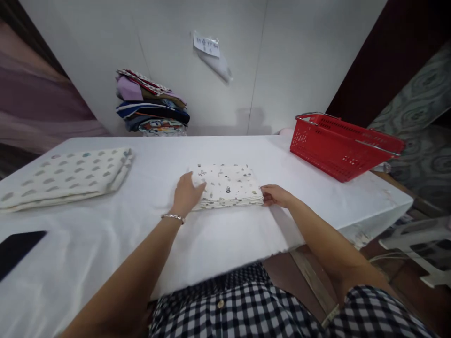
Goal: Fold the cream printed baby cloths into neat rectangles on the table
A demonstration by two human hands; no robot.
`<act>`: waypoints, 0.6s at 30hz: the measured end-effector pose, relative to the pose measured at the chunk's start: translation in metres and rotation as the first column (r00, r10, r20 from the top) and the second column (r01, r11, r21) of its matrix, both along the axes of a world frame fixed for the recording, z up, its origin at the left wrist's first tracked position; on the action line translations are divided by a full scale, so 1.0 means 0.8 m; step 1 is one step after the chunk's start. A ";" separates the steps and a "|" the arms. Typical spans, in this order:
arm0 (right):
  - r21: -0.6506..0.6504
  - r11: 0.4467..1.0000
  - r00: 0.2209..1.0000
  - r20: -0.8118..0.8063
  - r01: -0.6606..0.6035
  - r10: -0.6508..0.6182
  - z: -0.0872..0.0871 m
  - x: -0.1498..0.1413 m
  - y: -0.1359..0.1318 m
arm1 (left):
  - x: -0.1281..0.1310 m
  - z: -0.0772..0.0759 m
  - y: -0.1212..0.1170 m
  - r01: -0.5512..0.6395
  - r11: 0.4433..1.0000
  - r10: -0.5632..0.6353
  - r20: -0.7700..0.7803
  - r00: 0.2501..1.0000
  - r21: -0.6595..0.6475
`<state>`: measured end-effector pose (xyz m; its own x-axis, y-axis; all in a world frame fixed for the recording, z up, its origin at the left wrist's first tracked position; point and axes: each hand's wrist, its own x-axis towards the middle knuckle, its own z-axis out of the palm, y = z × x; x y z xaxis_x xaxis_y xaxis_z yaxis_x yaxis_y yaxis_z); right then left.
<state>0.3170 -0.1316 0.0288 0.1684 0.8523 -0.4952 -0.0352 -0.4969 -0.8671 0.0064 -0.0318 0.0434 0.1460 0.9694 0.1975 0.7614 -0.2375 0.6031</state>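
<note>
A white cloth with small dark printed motifs (230,183) lies folded into a flat, layered rectangle in the middle of the table. At its left edge rests my left hand (186,191), thumb spread away from the fingers and lying over the cloth's edge. My right hand (276,195) pinches the near right corner of the folded layers; part of its fingertips is hidden. A bracelet circles my left wrist.
The table has a white cover (225,239). Another folded cloth with grey cloud shapes (73,173) lies at left, above a dark flat object (17,249). A fabric stack (153,103) stands at the back wall. A red basket (341,145) sits at right, near a white stool (419,239).
</note>
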 end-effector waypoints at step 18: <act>0.165 0.986 0.998 0.063 -0.004 -0.007 -0.024 -0.016 -0.028 | 0.151 -0.027 -0.080 0.642 0.740 -0.574 -0.309 0.759 0.202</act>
<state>0.3041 -0.1538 0.0098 0.1959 0.9212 -0.3362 0.0213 -0.3468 -0.9377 0.1271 -0.0960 0.0218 0.7551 0.5638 0.3347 0.4928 -0.8247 0.2775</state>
